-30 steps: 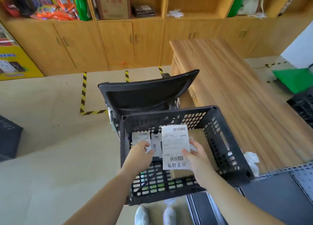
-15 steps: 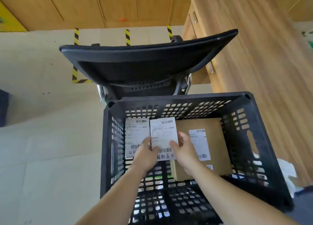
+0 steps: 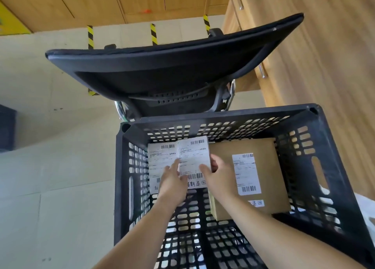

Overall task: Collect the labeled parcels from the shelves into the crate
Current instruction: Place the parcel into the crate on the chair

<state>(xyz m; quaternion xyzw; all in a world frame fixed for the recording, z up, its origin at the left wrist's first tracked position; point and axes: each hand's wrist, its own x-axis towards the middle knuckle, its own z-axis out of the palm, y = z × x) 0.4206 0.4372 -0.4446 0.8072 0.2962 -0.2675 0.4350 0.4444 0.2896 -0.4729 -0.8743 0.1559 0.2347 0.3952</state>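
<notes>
Looking down into a black slotted crate (image 3: 223, 116), set just near of a black office chair (image 3: 162, 70). Inside, at the far side, between the two others, the held parcel (image 3: 193, 157): flat, its upper face covered by a white shipping label with a barcode at the far edge, fine print through the middle, a second barcode near the bottom and bold handwritten characters below that. Gripped by the right hand (image 3: 217, 173), thumb flat on the label face and fingers curled round the right edge. Touched on its left edge by the left hand (image 3: 172, 179), fingers straight and close together, index finger lying along the seam; no telling whether the thumb pinches. Immediately left of it, touching edge to edge, the left parcel (image 3: 162, 159), same white label and barcodes, lying against the crate's far-left corner. To the right, a brown cardboard box (image 3: 223, 153), larger, resting on the crate floor against the right wall, bearing a narrower white label (image 3: 245, 173) and a small sticker with handwritten characters near its near edge. Beyond the chair, pale floor (image 3: 50, 147) with yellow-and-black tape strips (image 3: 90, 35), wooden cabinets (image 3: 101, 3) at the far wall, a wooden desk (image 3: 324, 66) on the right.
</notes>
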